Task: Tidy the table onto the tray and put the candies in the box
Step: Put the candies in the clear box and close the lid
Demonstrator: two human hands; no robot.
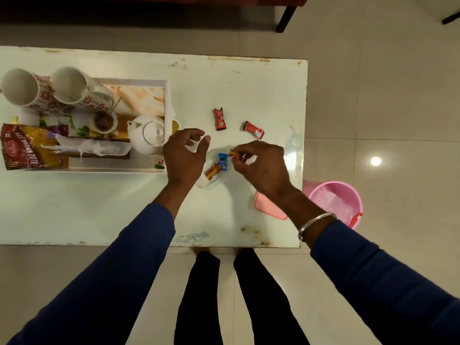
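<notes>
Candies lie scattered on the right half of the white bench (99,207), and a clear box (207,184) sits between the two hands near the bench's middle, close to its near edge; the bench, largest of all, carries everything else; the tray (112,168) fills its left end, holding two patterned mugs (47,89) lying on their sides toward the far-left corner, a snack packet (27,148) at the tray's near-left, a white teapot (146,133) at its right edge, a crumpled tissue (97,148) just left of the teapot, and a small cup (104,122) with a spoon in it behind that; a pink bucket (336,202) stands on the floor off the bench's right edge; a pink lid (267,206) rests on the bench near the near-right corner, partly under the right forearm; the left hand (183,155) hovers over the box with its grip spread, fingers loosely bent, holding nothing; the right hand (260,165) has its grip pinching a red-and-yellow candy (234,154) at the fingertips, just above the box; inside the box lie a blue candy (222,162) and a red candy (211,171), touching; two more red candies rest farther back, one (219,119) toward the middle, the other (254,129) nearer the right edge, apart from each other.
</notes>
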